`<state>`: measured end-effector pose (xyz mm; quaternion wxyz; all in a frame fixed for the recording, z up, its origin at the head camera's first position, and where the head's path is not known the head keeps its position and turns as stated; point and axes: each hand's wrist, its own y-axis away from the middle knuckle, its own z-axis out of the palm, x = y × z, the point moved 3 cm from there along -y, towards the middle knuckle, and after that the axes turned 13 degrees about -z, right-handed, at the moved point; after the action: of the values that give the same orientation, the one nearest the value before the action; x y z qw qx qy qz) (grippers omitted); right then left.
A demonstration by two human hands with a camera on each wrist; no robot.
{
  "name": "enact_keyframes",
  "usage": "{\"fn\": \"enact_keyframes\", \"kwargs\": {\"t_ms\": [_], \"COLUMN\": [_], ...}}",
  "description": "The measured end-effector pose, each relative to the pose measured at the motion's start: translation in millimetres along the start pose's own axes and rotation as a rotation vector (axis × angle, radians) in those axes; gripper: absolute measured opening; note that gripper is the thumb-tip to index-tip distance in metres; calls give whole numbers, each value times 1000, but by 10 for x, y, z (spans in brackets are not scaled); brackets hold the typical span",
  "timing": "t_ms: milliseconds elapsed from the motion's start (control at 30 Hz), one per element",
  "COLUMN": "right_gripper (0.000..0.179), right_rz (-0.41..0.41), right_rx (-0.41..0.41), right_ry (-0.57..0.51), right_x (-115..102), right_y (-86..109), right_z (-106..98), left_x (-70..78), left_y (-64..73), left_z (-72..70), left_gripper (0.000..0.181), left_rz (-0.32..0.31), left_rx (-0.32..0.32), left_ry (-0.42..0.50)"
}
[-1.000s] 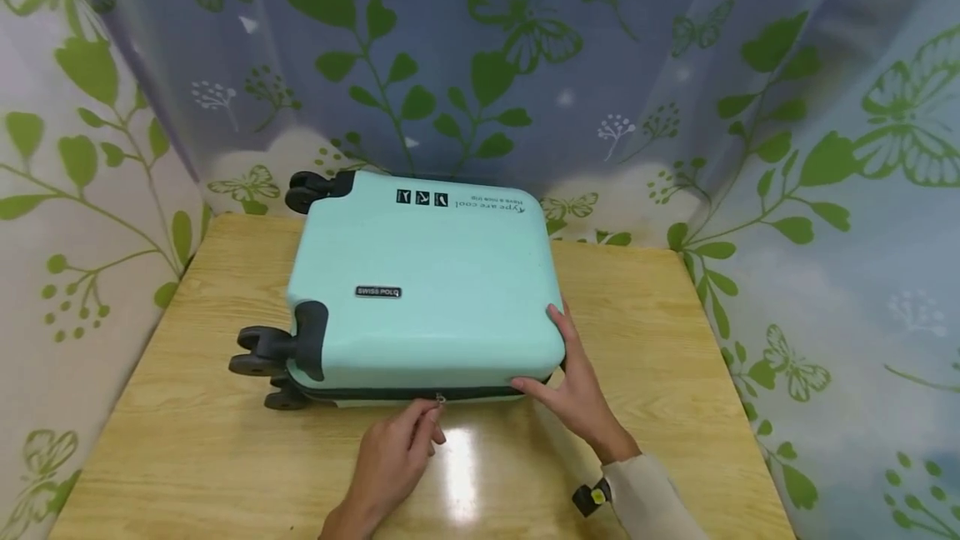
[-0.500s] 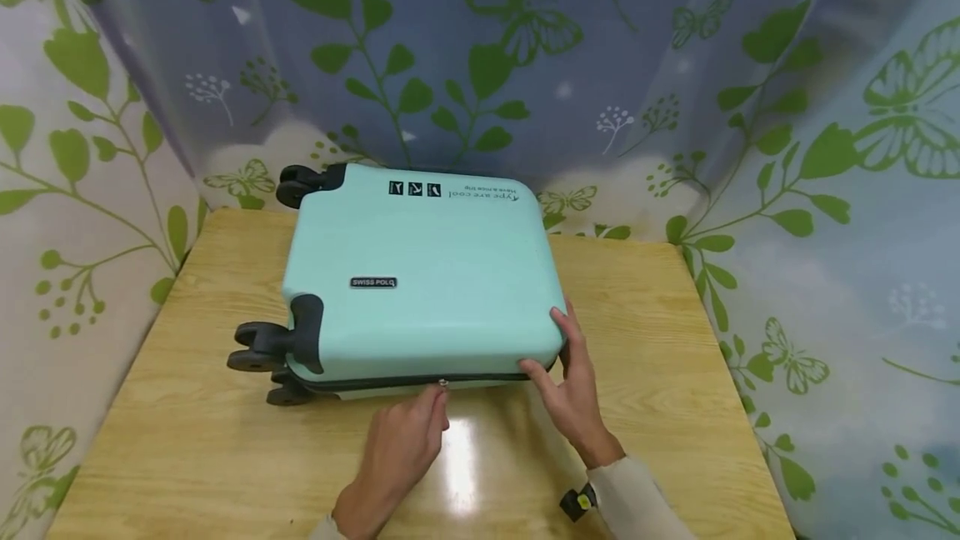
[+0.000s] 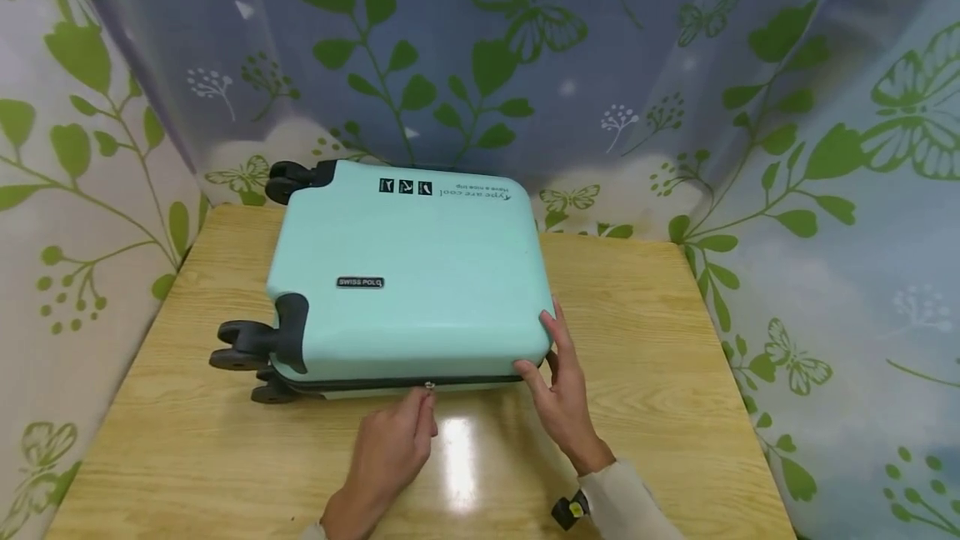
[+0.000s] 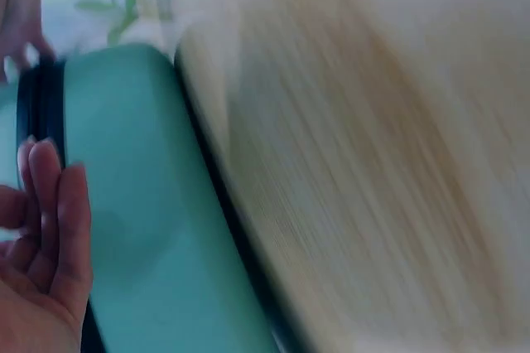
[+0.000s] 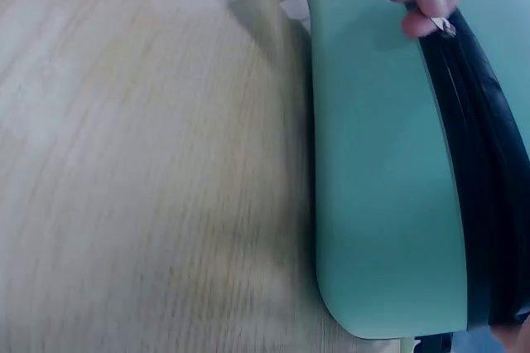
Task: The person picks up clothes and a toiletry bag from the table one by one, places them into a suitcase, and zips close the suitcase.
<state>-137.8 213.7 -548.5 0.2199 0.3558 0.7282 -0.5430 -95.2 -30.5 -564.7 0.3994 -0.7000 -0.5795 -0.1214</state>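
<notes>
A mint-green hard-shell suitcase (image 3: 420, 273) lies flat on the wooden table, its black wheels (image 3: 251, 346) toward the left. Along its near side runs a black zipper (image 5: 472, 146). My left hand (image 3: 390, 448) pinches the small metal zipper pull (image 5: 445, 27) near the middle of that side, fingertips at the zipper line. At the near right corner, my right hand (image 3: 564, 407) grips the shell, thumb on the near edge and index finger on the right side; its other fingers are partly hidden behind the corner.
The wooden table (image 3: 637, 332) extends to the right of the suitcase and in front of it. A curtain (image 3: 600, 90) with green leaves and butterflies hangs close behind and at both sides. A small black device (image 3: 567, 510) sits at the right wrist.
The suitcase has shifted slightly left on the table, and both hands have moved left with it. The left hand keeps its pinch on the zipper pull, which sits slightly farther right along the suitcase.
</notes>
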Motion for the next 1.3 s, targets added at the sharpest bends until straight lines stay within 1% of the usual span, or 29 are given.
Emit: {"fn": "enact_keyframes", "kwargs": {"t_ms": [67,133,233,300,367,400,467,533,600,667,733,767,833,900,967,1033,1067,1167,1233,1300], "right_gripper": [81,79,77,75,75,74,73,73,73,73,81,89,109,131,146,151,152,150,147,141], "right_rz": [8,10,-3,-10,-16,-14,-12,-15,-20,-11,39,81,198,316,385,402,393,360,348,356], "right_rx": [4,11,7,19,25,28,36,36,35,28,15,6,-31,-93,-158,-199,-198,-149,-115,-91], "right_ry": [-7,-7,-5,-1,0,5,19,37,61,81,72,68,48,39,63,101,115,130,111,82], "right_x": [-8,-21,-26,-28,-18,-14,3,18,25,30,40,53,98,160,223,265,280,296,295,294], "right_y": [3,9,12,10,7,2,-8,-19,-27,-20,-8,-6,6,21,38,62,70,89,99,118], "right_z": [27,48,42,17,5,9,26,47,51,38,8,-10,-40,-52,-39,-16,-5,16,28,42], "left_x": [12,10,-60,-114,-163,-183,-231,-274,-311,-324,-322,-321,-313,-312,-320,-334,-341,-365,-381,-395], "left_y": [7,14,4,-26,-42,-46,-44,-26,-6,14,30,38,52,58,62,58,52,26,9,-10], "left_z": [17,31,6,-35,-107,-149,-231,-305,-358,-390,-398,-395,-385,-371,-364,-360,-357,-353,-356,-364], "left_gripper": [12,12,13,13,10,8,7,6,6,6,6,7,6,5,5,6,8,9,10,11], "left_rz": [43,72,89,92,82,66,8,-39,-72,-76,-72,-74,-78,-85,-91,-88,-86,-73,-62,-52], "left_rx": [33,47,27,-2,-25,-23,-17,-1,21,35,38,32,21,15,9,3,-5,-33,-49,-65], "left_ry": [-9,-3,-6,-26,-62,-80,-121,-155,-180,-184,-177,-168,-151,-140,-126,-116,-108,-89,-82,-77]}}
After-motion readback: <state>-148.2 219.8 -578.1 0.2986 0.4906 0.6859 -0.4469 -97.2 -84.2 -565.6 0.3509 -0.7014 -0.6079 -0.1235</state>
